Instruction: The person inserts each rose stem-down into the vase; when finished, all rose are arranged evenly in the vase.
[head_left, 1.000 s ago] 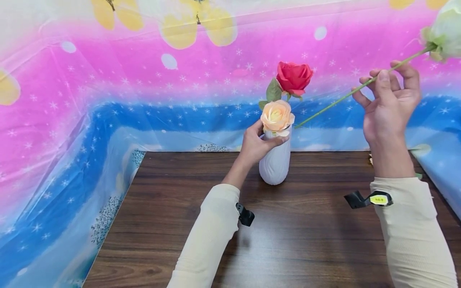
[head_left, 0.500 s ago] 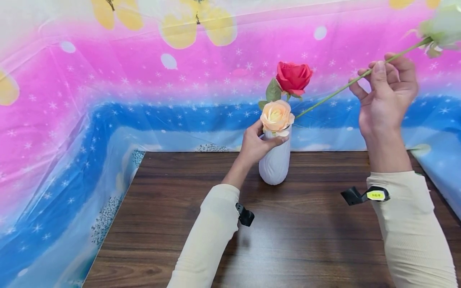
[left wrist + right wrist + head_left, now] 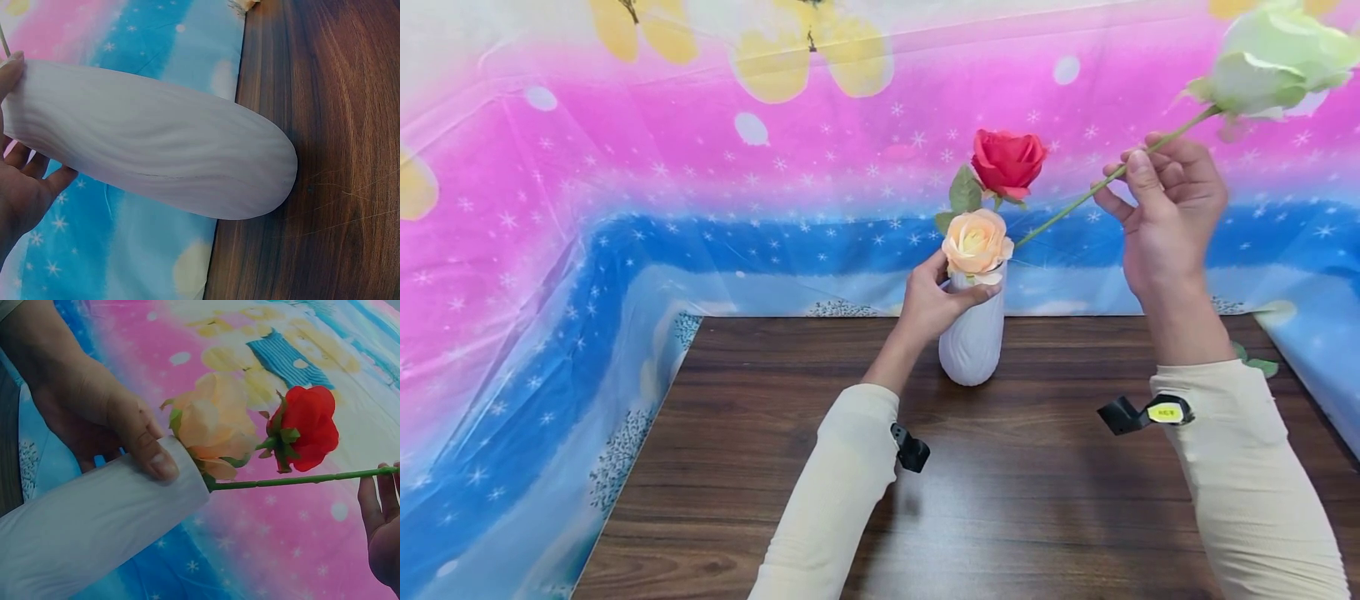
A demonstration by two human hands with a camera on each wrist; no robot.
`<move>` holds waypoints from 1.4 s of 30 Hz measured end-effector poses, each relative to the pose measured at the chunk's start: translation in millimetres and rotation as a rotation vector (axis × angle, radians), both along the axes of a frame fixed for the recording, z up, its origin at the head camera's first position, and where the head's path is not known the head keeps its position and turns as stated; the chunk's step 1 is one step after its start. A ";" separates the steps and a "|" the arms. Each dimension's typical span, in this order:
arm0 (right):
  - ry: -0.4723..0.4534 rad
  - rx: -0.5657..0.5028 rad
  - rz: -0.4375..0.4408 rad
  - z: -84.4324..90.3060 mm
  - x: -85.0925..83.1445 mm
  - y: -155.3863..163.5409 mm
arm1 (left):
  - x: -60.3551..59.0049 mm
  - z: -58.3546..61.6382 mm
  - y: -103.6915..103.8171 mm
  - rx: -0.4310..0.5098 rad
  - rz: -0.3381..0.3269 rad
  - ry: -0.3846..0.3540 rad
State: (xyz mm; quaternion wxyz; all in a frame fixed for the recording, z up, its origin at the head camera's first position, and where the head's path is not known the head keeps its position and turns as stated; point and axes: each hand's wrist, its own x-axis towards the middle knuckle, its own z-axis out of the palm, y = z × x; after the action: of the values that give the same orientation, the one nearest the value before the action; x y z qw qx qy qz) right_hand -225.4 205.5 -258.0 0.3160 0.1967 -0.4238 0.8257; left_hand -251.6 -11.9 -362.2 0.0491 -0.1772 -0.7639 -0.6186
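Note:
A white vase (image 3: 972,337) stands on the table, and my left hand (image 3: 934,296) grips it around the top, thumb on the near side. A peach rose (image 3: 976,242) rests low at the vase mouth, with a red rose (image 3: 1009,162) rising behind it. Up at the right, my right hand (image 3: 1176,208) pinches the green stem of a white-green rose (image 3: 1273,67). That stem slants down left to the vase rim; in the right wrist view the stem (image 3: 294,481) meets the mouth beside the peach rose. Its lower end is hidden. The left wrist view shows the vase's ridged side (image 3: 156,137).
The dark wooden table (image 3: 775,400) ends at a printed cloth backdrop (image 3: 760,183) behind the vase. Green leaves (image 3: 1258,365) lie near the table's right back edge, partly behind the right forearm. Each wrist carries a small black camera (image 3: 912,448).
My right hand has moved left toward the vase, carrying the white-green rose, whose head now shows more fully. The red rose has shifted very slightly left. The left hand and vase stay put.

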 end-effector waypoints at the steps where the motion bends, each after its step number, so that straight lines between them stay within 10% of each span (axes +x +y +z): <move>1: 0.000 0.018 -0.010 -1.1 -0.4 -1.1 | 0.0 -0.2 -0.1 0.002 -0.001 0.001; 19: -0.108 0.174 -0.024 -29.5 -16.1 -25.9 | 0.8 -1.1 0.5 0.001 0.005 0.009; 42: -0.189 0.671 -0.115 -73.3 -31.1 -42.8 | -1.1 -3.8 -0.7 0.016 -0.007 0.045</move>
State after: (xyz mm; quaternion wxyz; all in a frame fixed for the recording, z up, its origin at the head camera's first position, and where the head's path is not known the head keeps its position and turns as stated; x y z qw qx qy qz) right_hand -256.5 162.7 -331.3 0.2390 0.1881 -0.7093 0.6360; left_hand -252.7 -12.6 -366.0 0.0656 -0.1932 -0.7570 -0.6207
